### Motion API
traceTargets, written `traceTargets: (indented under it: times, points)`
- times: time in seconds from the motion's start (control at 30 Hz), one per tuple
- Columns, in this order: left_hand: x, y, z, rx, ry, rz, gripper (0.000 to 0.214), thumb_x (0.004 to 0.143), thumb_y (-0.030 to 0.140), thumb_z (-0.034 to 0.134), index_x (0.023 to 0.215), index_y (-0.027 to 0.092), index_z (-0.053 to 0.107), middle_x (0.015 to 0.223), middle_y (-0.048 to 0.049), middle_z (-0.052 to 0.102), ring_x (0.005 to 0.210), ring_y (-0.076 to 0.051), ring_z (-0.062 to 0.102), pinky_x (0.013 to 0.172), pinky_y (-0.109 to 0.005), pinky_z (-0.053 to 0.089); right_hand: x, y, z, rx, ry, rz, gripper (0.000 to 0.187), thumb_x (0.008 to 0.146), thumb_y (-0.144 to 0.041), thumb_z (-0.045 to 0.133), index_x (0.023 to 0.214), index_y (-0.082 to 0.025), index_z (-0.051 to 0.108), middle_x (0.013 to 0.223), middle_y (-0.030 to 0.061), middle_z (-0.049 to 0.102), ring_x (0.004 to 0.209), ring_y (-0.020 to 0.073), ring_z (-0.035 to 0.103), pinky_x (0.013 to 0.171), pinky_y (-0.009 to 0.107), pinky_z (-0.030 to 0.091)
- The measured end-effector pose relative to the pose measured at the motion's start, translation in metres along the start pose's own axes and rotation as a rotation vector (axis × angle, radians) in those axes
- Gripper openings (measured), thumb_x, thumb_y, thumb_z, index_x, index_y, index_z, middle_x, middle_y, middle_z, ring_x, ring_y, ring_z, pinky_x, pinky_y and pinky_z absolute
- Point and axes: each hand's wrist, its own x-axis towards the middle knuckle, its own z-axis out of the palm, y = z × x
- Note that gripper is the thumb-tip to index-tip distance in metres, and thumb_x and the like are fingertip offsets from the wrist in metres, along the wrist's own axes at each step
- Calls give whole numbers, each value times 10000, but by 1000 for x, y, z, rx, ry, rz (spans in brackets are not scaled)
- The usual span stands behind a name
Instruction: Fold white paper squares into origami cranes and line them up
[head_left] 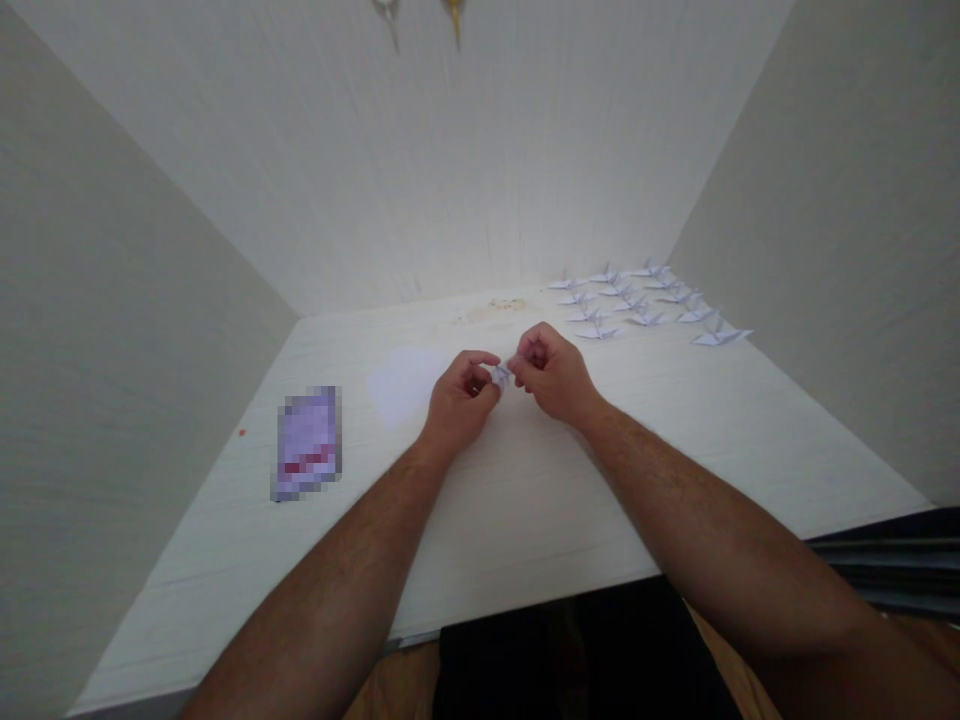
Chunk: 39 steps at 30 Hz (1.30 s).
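1. Paper piece (501,376), white and folded small, sits between the fingertips of both hands, over the middle of the white table (525,530), somewhat nearer the far edge than the near one. Whether it touches the tabletop, I cannot tell.
2. The left hand (461,398) is half curled, with thumb and forefinger pinched on the left side of the piece; the other fingers bend in toward the palm.
3. The right hand (553,373) is more tightly curled, with thumb and forefinger closed together on the right side of the same piece.
4. Folded paper cranes (630,304), white with pointed ends, stand in rows in the far right corner of the table. The nearest crane (720,337) is close to the right edge.
5. A bright white sheet (401,385), apparently paper, lies just beside the left hand on its left; its outline is washed out.
6. A purple packet (308,440) with a red band lies toward the left edge. Its surface is pixelated, so no lettering can be read.
7. A tiny red speck (242,433) lies by the left edge, left of the packet.
8. A brownish mark (506,304) shows along the far edge, against the back wall (480,170).
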Motion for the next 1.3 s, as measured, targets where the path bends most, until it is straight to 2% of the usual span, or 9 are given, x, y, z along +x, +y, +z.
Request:
traceTargets:
  times: [0.17,0.33,0.43,0.6,0.83,1.0,1.13,1.3]
  points:
    - [1,-7,2,59,64,43,250,691,161,679,933,202,630,835,-5,674,707,-119,642,592,-224,505,-1,3,-1,32,-61,-45,36,844,-231,592,827,-207,614,587,-49,580,528,99,559,522,224,419]
    - [2,-13,-1,124,92,179,112,713,180,695,824,195,683,880,-30,699,779,-138,666,701,-270,565,1,7,-1,24,-72,-73,111,811,-163,577,778,-190,680,694,-12,653,566,95,581,558,233,463]
    - [1,-9,0,170,64,232,122,743,171,678,858,205,698,901,-30,703,793,-136,671,711,-271,580,2,7,-1,-3,-38,-66,115,773,-152,598,778,-190,707,739,5,689,598,108,605,574,244,489]
    - [-3,-1,2,251,46,351,60,777,155,657,789,198,697,956,-47,711,862,-144,675,763,-274,583,0,4,1,10,-15,-53,105,760,-190,622,785,-183,724,721,13,708,609,119,622,587,255,510]
    - [-3,-2,0,325,180,206,61,770,191,690,827,203,710,803,-8,731,719,-131,667,690,-260,545,-5,-1,-1,-81,-47,-168,102,746,-243,696,828,-188,724,831,38,735,731,147,665,620,257,538]
    - [-3,-1,1,288,199,128,68,784,244,703,838,207,719,782,-7,739,711,-141,680,690,-276,544,-5,0,1,-189,-8,-191,82,785,-237,665,821,-198,728,810,31,743,677,136,657,636,267,539]
    - [-3,-4,3,145,207,79,79,777,249,714,838,199,703,784,-10,740,688,-137,686,658,-269,558,-5,5,4,-114,33,-112,81,793,-255,652,778,-191,698,738,18,725,628,132,643,615,272,522]
    - [-1,-3,5,-52,222,59,85,760,214,713,800,172,651,870,-39,752,687,-128,690,661,-275,585,-3,6,6,153,15,53,106,744,-286,679,734,-183,659,661,6,685,564,130,624,551,272,525]
